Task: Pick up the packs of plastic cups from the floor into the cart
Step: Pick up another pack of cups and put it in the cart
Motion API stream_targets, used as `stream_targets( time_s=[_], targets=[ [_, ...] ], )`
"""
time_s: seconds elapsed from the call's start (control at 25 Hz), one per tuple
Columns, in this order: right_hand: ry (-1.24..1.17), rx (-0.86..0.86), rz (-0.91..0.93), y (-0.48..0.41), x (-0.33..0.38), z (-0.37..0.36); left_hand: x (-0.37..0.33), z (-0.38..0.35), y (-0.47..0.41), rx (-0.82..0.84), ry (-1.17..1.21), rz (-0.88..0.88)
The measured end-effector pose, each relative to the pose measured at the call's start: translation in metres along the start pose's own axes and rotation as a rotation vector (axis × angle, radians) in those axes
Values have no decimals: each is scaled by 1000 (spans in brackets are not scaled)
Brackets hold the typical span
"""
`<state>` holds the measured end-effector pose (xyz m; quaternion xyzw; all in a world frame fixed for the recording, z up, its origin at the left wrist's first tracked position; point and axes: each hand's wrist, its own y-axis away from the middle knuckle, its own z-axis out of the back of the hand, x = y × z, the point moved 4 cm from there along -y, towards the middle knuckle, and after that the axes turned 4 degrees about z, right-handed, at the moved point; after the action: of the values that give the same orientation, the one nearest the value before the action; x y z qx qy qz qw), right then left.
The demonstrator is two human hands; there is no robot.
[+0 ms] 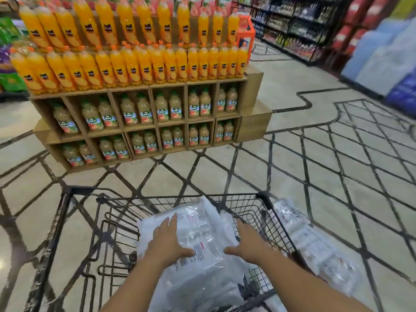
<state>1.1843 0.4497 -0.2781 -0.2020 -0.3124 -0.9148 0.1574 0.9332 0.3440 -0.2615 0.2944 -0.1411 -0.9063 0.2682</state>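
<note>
Head view: juice display (pixel 135 109) fills the aisle ahead, black wire cart (pixel 67 194) below it. Clear packs of plastic cups are piled in the basket, and the floor packs (pixel 315 244) lie just outside its right wall. Left hand (pixel 166 242) and right hand (pixel 247 242) rest flat on the top pack (pixel 202 224), fingers straight, thumbs inward, gripping nothing. Judged: settling this pack. Next calls for lifting off, turning right and stooping.

cart (pixel 56 221) – black wire metal; cup packs (pixel 202 224) – glossy clear plastic
</note>
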Motion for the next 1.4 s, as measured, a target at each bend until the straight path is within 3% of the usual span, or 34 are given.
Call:
stream_targets(
  time_s=[0.48,0.92,1.4],
  targets=[
    [-119,-277,-241,136,-182,58,-220,-104,29,100,-294,-506],
    [-265,-343,-351,258,-422,95,-388,-296,136,221,-448,-630],
    [-267,-236,-345,247,-483,107,-434,-335,112,196,-401,-578]
  ],
)
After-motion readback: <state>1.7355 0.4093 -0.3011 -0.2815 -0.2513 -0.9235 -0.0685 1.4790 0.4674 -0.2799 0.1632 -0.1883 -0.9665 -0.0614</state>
